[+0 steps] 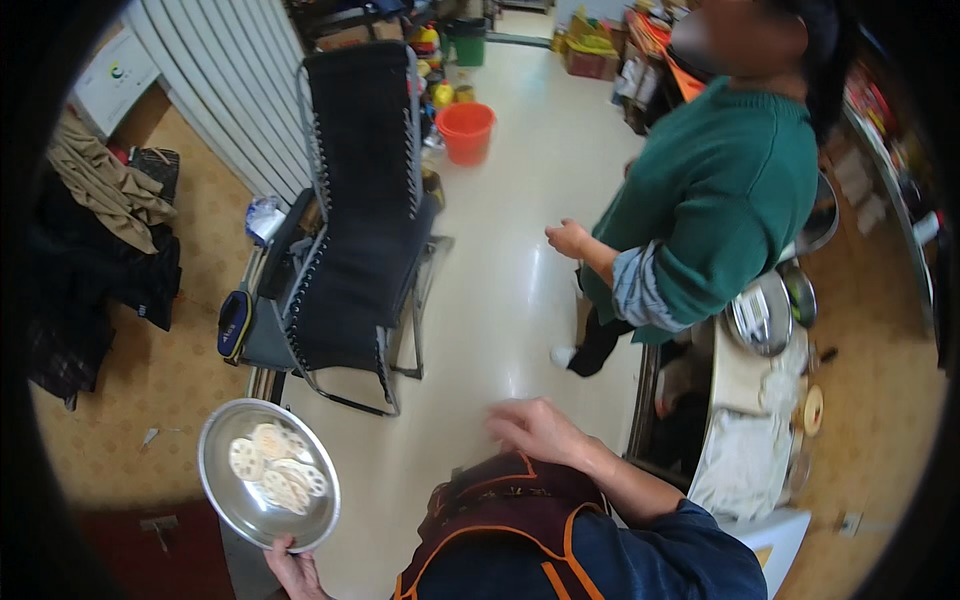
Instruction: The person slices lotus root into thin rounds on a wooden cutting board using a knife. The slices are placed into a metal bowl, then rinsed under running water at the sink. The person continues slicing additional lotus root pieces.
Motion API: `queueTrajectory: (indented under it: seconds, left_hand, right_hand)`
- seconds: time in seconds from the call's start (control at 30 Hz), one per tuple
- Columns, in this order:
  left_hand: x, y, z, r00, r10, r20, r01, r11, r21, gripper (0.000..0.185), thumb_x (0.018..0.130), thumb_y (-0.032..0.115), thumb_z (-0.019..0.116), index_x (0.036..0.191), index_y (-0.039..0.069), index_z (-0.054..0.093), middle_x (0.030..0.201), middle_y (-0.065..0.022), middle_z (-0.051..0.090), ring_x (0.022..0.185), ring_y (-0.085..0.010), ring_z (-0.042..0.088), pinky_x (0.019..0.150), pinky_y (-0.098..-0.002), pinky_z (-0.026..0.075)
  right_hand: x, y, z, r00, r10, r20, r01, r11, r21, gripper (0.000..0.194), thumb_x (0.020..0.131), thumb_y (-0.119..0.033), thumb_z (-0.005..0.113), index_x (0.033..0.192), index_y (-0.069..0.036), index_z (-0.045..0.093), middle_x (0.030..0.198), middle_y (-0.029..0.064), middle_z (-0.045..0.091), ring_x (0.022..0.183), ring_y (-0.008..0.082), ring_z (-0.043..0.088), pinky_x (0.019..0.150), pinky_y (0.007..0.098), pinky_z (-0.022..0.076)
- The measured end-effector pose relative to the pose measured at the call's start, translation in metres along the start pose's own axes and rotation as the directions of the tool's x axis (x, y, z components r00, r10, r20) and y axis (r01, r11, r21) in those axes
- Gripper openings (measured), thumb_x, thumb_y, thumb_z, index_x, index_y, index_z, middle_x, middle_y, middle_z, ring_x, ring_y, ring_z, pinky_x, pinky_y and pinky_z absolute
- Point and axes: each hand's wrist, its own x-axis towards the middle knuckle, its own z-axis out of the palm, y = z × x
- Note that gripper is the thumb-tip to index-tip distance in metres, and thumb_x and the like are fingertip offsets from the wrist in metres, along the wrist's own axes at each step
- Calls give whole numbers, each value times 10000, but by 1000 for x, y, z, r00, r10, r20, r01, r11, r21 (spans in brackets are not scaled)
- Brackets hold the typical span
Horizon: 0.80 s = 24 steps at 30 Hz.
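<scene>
A round stainless steel bowl (259, 525) is at the lower left, its rim gripped from below by my left hand (294, 571). Several pale lotus root slices (281, 469) with round holes lie inside it, some overlapping. My right hand (534, 431) is slightly blurred in front of the dark red apron (517, 480), with its fingers bent. It touches no bowl or slice; whether something small is inside its fingers is hidden.
A black reclining chair (360, 210) stands ahead on the left, an orange bucket (466, 133) behind it. Another person in a green sweater (720, 195) stands at the right, beside a counter (739, 379) with metal bowls (761, 315) and a white cloth (742, 465). Pale floor lies between.
</scene>
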Motion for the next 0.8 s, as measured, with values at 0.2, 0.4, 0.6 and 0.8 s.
queueTrajectory:
  seconds: [0.2,0.4,0.6,0.8]
  left_hand:
    - [-18,-43,170,950,-313,-1,313,949,33,611,831,-43,584,1434,16,506,1246,-149,637,1057,-305,684,781,-419,636]
    - [43,-99,368,910,-352,219,373,925,-65,506,892,-76,557,1393,-26,506,1227,-169,647,1076,-295,682,914,-432,587]
    - [166,-130,568,822,-329,464,299,944,139,460,898,-81,560,1358,-69,534,1207,-179,682,1036,-266,730,849,-385,640]
    - [258,-162,783,711,-336,617,233,941,244,395,903,-49,533,1292,-91,591,1170,-155,700,1027,-250,723,860,-391,636]
  right_hand:
    - [126,-33,-104,980,-179,87,197,928,-317,337,1022,-225,649,1239,28,704,954,250,750,902,389,749,799,426,593]
    - [275,-21,-202,987,-156,21,153,915,-373,322,1025,-145,690,1262,73,687,883,189,779,766,194,786,669,319,624]
    - [352,-31,-310,870,-121,-478,-34,952,-304,267,1051,-107,644,1236,77,703,936,149,776,791,156,758,657,288,613]
    - [471,-81,-353,806,-478,-350,200,776,-599,308,911,-100,776,1183,23,701,984,212,726,865,383,725,744,463,600]
